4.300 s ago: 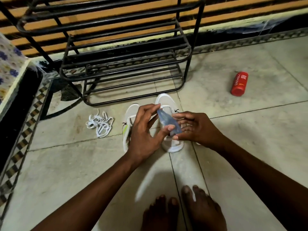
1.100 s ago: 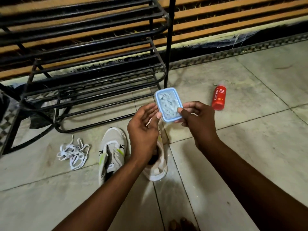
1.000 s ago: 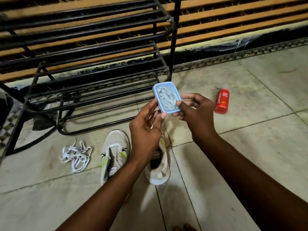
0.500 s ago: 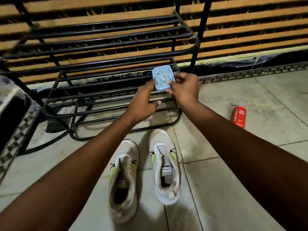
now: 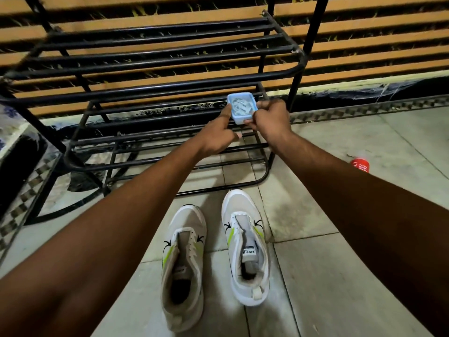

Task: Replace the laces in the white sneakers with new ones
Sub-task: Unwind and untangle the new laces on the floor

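Both arms reach forward over the tiled floor (image 5: 315,276) toward a black metal shoe rack (image 5: 155,76); between the hands sits a small blue plastic container (image 5: 241,107), held in front of the rack's bars; pale coiled laces (image 5: 240,107) show through its clear top, though whether a lid is on cannot be told. The right hand (image 5: 269,120) curls round the container's right side and lower corner, pinching it; the left hand (image 5: 216,137) touches the left edge with an extended finger, the other fingers loosely bent. Below, 2 white sneakers (image 5: 245,249) stand side by side on the floor, toes toward the rack, both without laces. A red bottle (image 5: 360,164) lies on the floor at right, partly hidden by the right arm.
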Available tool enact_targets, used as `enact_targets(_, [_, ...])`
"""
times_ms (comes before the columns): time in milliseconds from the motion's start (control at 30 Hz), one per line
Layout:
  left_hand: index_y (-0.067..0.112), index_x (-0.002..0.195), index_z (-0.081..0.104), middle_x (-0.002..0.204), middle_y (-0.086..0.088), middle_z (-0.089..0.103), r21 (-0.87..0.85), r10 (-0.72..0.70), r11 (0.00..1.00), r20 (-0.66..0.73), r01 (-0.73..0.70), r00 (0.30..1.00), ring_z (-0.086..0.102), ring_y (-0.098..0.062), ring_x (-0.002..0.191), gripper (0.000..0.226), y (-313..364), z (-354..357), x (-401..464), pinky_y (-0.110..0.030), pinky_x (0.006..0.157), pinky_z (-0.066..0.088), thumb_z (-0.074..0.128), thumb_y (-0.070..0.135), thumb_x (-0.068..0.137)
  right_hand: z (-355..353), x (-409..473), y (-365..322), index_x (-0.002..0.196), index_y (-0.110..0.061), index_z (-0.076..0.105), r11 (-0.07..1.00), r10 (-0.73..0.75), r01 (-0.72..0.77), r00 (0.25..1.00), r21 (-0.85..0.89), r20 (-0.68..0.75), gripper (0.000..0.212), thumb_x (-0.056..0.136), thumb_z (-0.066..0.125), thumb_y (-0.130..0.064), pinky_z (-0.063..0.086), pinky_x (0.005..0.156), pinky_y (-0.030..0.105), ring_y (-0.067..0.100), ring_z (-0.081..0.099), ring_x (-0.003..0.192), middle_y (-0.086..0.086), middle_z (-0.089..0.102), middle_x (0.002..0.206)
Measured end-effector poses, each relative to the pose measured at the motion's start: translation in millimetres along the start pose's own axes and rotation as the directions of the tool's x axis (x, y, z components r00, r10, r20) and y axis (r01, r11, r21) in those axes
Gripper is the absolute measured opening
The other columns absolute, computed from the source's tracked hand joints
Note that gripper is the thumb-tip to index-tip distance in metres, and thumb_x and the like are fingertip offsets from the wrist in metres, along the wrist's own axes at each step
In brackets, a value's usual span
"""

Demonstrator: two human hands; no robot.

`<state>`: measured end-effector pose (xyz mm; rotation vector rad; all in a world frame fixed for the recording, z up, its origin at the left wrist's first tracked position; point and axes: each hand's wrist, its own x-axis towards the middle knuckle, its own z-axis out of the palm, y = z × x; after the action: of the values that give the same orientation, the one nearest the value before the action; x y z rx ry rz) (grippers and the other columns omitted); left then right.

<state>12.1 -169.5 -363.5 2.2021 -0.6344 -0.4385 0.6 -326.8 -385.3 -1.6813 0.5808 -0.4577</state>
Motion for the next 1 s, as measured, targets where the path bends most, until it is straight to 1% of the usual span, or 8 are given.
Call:
enact_targets(100, [0.031, 0.165, 0.005, 0.160, -0.008, 0.039, 0.012, 0.026, 1.000, -0.005, -0.026, 1.000, 0.051, -0.015, 0.120, 0.088, -1, 0, 0, -0.027, 0.092, 0.038, 0.061, 0.016, 0.098, -3, -3, -3, 0.114, -0.004, 0.063, 1.000, 0.011, -0.011, 1.000, 0.009, 0.010, 0.024, 0.091, 0.059, 0.001, 0.064, 0.068, 0.034, 0.014, 0.076, 0.072, 0.012, 0.072, 0.109])
enact_targets(200, [0.028, 0.163, 0.013, 0.151, -0.014, 0.050, 0.037, 0.056, 0.998, -0.043, -0.055, 0.997, 0.046, 0.004, 0.080, 0.082, -2, 3, -3, -0.015, 0.068, 0.039, 0.062, 0.016, 0.098, -10, -9, -4, 0.131, -0.009, 0.058, 0.998, -0.011, 0.013, 0.999, -0.061, 0.033, 0.041, 0.092, 0.062, -0.002, 0.064, 0.073, 0.035, 0.012, 0.076, 0.083, 0.008, 0.072, 0.113])
enact_targets(267, [0.022, 0.161, 0.024, 0.152, -0.012, 0.051, 0.030, 0.063, 0.998, -0.136, -0.060, 0.989, 0.057, 0.000, 0.095, 0.075, -1, 6, -8, -0.012, 0.077, 0.042, 0.064, 0.016, 0.098, -18, -18, -4, 0.141, -0.014, 0.051, 0.986, -0.075, 0.078, 0.997, -0.144, 0.025, 0.055, 0.089, 0.066, -0.006, 0.063, 0.082, 0.037, 0.015, 0.070, 0.104, 0.006, 0.068, 0.121])
enact_targets(367, [0.013, 0.153, 0.041, 0.154, -0.006, 0.049, -0.035, 0.065, 0.996, -0.354, -0.083, 0.933, 0.047, -0.019, 0.140, 0.060, 1, 14, -22, -0.032, 0.114, 0.041, 0.066, 0.016, 0.098, -28, -45, -2, 0.135, -0.016, 0.059, 0.965, -0.202, 0.202, 0.979, -0.167, 0.017, 0.049, 0.088, 0.069, -0.007, 0.060, 0.092, 0.033, 0.009, 0.064, 0.113, -0.003, 0.069, 0.121])
enact_targets(467, [0.011, 0.137, 0.057, 0.135, -0.002, 0.062, -0.166, 0.079, 0.969, -0.498, -0.184, 0.864, 0.058, -0.013, 0.125, 0.040, 4, 27, -50, -0.040, 0.107, 0.052, 0.067, 0.013, 0.098, -35, -80, 5, 0.124, -0.018, 0.065, 0.966, -0.246, 0.249, 0.968, -0.074, 0.051, 0.040, 0.088, 0.069, -0.004, 0.059, 0.092, 0.034, 0.004, 0.067, 0.103, -0.009, 0.069, 0.111])
enact_targets(567, [0.012, 0.122, 0.064, 0.118, 0.000, 0.068, -0.188, 0.121, 0.944, -0.565, -0.270, 0.816, 0.064, -0.008, 0.109, 0.025, 8, 42, -89, -0.038, 0.096, 0.056, 0.067, 0.012, 0.097, -39, -110, 7, 0.111, -0.015, 0.069, 0.972, -0.232, 0.229, 0.971, 0.055, 0.062, 0.029, 0.087, 0.065, 0.002, 0.060, 0.089, 0.042, 0.014, 0.071, 0.094, 0.001, 0.073, 0.100])
enact_targets(767, [0.014, 0.116, 0.066, 0.112, 0.003, 0.070, -0.160, 0.175, 0.938, -0.549, -0.308, 0.817, 0.068, -0.011, 0.107, 0.017, 1, 37, -171, -0.035, 0.094, 0.058, 0.068, 0.015, 0.099, -43, -169, -8, 0.099, -0.012, 0.071, 0.949, -0.300, 0.285, 0.947, 0.136, 0.110, 0.014, 0.090, 0.068, -0.002, 0.060, 0.085, 0.031, 0.017, 0.070, 0.087, 0.002, 0.073, 0.090])
enact_targets(1000, [0.014, 0.112, 0.066, 0.108, 0.005, 0.073, -0.180, 0.093, 0.952, -0.602, -0.248, 0.793, 0.070, -0.009, 0.100, 0.013, -25, 15, -226, -0.024, 0.086, 0.056, 0.067, 0.013, 0.099, -9, -212, -13, 0.093, -0.012, 0.071, 0.951, -0.300, 0.276, 0.933, 0.138, 0.200, 0.012, 0.089, 0.068, -0.001, 0.058, 0.079, 0.034, 0.025, 0.069, 0.084, 0.007, 0.073, 0.086])
